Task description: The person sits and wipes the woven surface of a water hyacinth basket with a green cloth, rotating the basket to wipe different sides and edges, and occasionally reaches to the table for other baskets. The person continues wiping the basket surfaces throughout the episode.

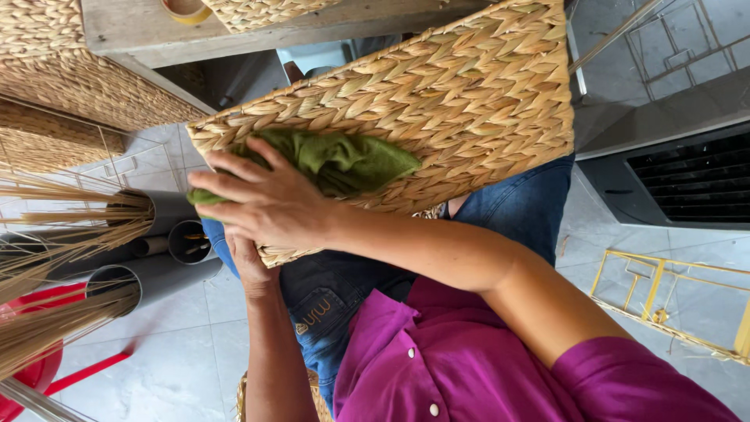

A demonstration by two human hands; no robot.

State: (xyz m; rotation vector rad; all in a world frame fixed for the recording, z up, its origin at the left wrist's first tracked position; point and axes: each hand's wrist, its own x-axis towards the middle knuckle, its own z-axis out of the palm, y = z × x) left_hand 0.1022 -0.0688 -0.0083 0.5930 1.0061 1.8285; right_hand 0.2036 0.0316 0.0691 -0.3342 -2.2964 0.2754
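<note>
1. Nearest to me is my own magenta shirt (pixel 437 359) with its small white buttons, soft cloth, and below it my blue jeans (pixel 328 301), on which the work rests.
2. My right hand (pixel 266 205) lies flat on a green cloth (pixel 344 160); the fingers (pixel 234 166) are spread a little and press the cloth down onto the woven basket (pixel 437 109). They pin it rather than pinch it.
3. My left hand (pixel 248 266) is under the basket's lower edge, propping it. Its fingers are hidden behind the weave, so I cannot tell whether they are curled or flat.
4. The basket sits tilted across my lap, one broad face towards me. I judge it light for its bulk and fairly stiff, since the panel holds its flat shape. The thick braided straw looks dry, ridged and rough, so it should grip well and not slip; the plaited rim is the firm place to hold it.
5. The cloth is soft, thin and limp, bunched into folds; it will take any shape under my palm.
6. To one side, bundles of pale dry reeds (pixel 55 234) stand in grey tubes (pixel 156 273) on the tiled floor (pixel 172 367); they look brittle. A yellow wire frame (pixel 672 301) lies on the other side.
</note>
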